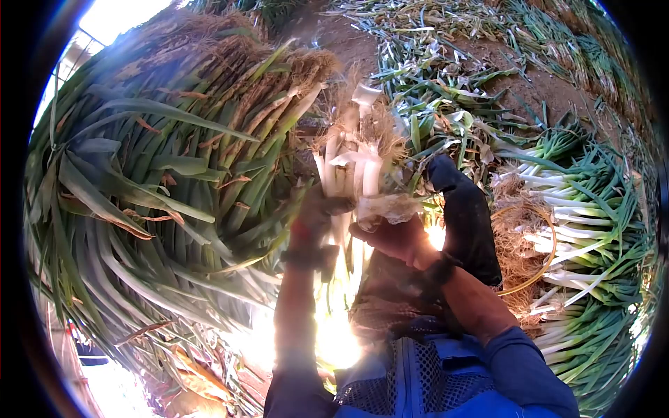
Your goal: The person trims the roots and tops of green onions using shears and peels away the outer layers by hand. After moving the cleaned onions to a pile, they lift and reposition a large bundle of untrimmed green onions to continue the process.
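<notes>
A small bunch of leeks (369,174) stands upright in front of me, white shanks and brown roots pointing away. My left hand (320,209) is closed around the shanks from the left side. On the right, my right hand (394,237) is closed at the same bunch, with a loose pale strip of outer skin (390,207) at its fingers. Motion and glare smear both hands, so the exact finger positions are partly hidden. Green leaves of the bunch run down between my forearms into bright sunlight.
A large heap of untrimmed leeks (167,160) rises at the left. Cleaned leeks (578,223) lie in a row at the right, with a thin yellow hoop (552,254) near their roots. My dark boot (465,216) is beside my right hand. Leaf scraps (446,90) cover the soil ahead.
</notes>
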A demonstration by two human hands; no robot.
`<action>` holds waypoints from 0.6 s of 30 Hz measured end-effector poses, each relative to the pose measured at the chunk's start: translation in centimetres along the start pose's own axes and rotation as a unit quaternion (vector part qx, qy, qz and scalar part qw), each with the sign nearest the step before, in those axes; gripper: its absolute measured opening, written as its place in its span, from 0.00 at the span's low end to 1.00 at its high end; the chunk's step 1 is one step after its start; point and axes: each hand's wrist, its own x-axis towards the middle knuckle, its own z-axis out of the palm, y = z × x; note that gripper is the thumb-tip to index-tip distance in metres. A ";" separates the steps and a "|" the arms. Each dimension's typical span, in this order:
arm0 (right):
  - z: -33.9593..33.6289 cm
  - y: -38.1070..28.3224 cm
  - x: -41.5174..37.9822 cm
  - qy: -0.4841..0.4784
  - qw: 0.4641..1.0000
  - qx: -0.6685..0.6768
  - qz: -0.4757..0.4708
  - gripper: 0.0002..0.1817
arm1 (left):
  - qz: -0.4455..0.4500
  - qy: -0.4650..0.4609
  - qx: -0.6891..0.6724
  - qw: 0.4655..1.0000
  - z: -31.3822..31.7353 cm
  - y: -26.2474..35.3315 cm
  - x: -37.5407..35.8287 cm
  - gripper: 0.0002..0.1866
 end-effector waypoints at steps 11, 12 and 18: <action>-4.2 0.4 4.0 0.100 0.985 0.139 0.031 0.23 | 0.078 -0.056 0.158 0.983 -3.0 -3.0 -0.4 0.31; -4.4 0.1 4.0 0.100 0.985 0.139 0.031 0.23 | 0.039 -0.021 0.121 0.992 -1.3 -1.9 -1.1 0.32; -4.1 -0.5 4.2 0.121 0.990 0.066 -0.002 0.23 | -0.014 -0.005 0.185 0.983 1.0 -1.8 -1.8 0.42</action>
